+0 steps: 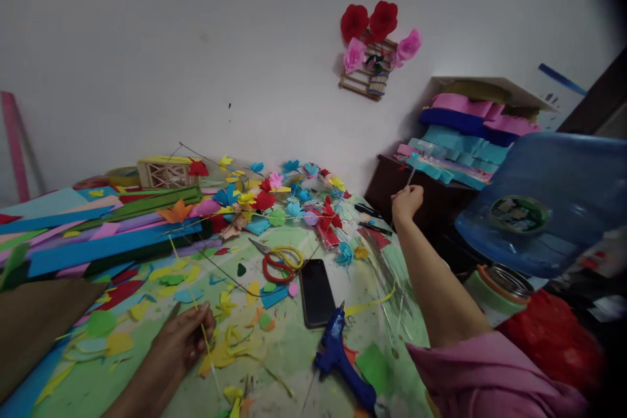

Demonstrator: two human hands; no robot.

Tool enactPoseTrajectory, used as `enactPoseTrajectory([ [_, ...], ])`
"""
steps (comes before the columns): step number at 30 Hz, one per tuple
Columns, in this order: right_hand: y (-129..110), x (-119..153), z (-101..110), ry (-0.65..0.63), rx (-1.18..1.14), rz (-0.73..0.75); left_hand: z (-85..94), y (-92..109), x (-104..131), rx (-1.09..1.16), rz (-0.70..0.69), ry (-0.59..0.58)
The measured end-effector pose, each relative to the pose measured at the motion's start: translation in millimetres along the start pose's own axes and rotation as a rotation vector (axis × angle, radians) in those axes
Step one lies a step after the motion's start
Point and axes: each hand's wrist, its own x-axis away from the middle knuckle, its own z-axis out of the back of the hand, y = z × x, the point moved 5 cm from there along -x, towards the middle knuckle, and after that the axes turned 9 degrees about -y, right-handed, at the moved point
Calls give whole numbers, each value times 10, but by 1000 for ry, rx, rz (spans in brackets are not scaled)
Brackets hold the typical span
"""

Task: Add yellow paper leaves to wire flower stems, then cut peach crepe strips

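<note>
At the lower left, my left hand (183,343) is closed around a thin stem (193,297), yellow at the upper part and paler below, which slants over the tabletop. My right hand (407,202) is stretched far forward to the right, past the table's edge, its fingers closed. A thin greyish stick (411,176) pokes up from this fist, close to light blue paper behind it. Between the hands lie a blue glue gun (337,359), a black phone (317,294) and scissors (279,263) with red and yellow handles.
Paper flowers (294,192) and crepe paper strips (112,235) cover the table's back and left. Thin wires (392,287) lie at right. Beyond the right arm stand a blue water bottle (539,202), a lidded green container (494,297) and stacked crepe paper (460,127).
</note>
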Motion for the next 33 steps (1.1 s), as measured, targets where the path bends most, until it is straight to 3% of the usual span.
enactPoseTrajectory([
  [3,-389,-104,209,141,-89,89,-21,18,31,-21,-5,-5],
  [6,-668,98,383,168,-261,240,-34,33,50,-56,-21,-17],
  [8,-705,417,424,113,-375,309,-16,25,31,-81,-38,-16],
  [13,-370,1324,281,-99,-348,171,70,-49,-62,-252,-21,0],
  [16,-276,1580,228,-179,-349,125,118,-70,-89,-409,19,26],
  [19,-447,1648,284,-192,-363,135,166,-37,-111,-602,26,35],
  [23,-931,1838,403,-216,-502,159,205,126,-99,-967,-50,7],
  [26,-1242,2130,390,-321,-746,25,170,405,26,-1244,-220,108],
  [29,-1439,2505,252,-481,-992,-219,31,733,214,-1339,-422,257],
  [31,-1520,2795,116,-602,-1093,-378,-127,912,320,-1328,-533,259],
  [33,-1556,3101,-20,-705,-1137,-517,-314,1063,421,-1251,-646,182],
])
